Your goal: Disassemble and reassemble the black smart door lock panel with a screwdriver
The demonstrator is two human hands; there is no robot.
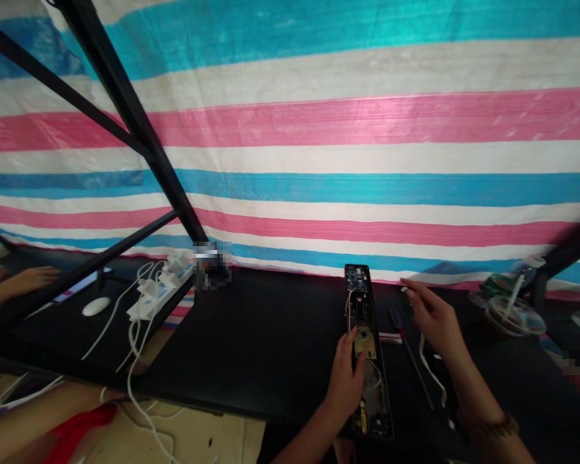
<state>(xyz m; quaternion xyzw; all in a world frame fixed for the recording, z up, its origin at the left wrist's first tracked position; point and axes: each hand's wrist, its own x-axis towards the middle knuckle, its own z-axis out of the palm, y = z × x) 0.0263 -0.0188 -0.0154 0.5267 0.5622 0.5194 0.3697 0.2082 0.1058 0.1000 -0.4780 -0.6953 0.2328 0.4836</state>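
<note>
A long, narrow black housing (384, 399), like an opened door-lock panel, lies on the black table. Inside it I see a circuit board (358, 280) at the far end, a brass-coloured plate (366, 345) in the middle and white wires. My left hand (347, 377) grips the housing around its left edge, thumb over the plate. Right of the housing, my right hand (432, 319) is closed in a pinch on a white cable (423, 351), whose small connector shows at the fingertips. The cable hangs toward the near side. A screwdriver (410, 354) lies between the housing and my right hand.
A clear cup with a straw (515, 314) stands at the right. To the left are a power strip (157, 296) with white plugs and cords, and a white mouse (96, 306). Another person's hand (33, 280) is at the far left. A black metal frame (145, 145) crosses before striped sheeting.
</note>
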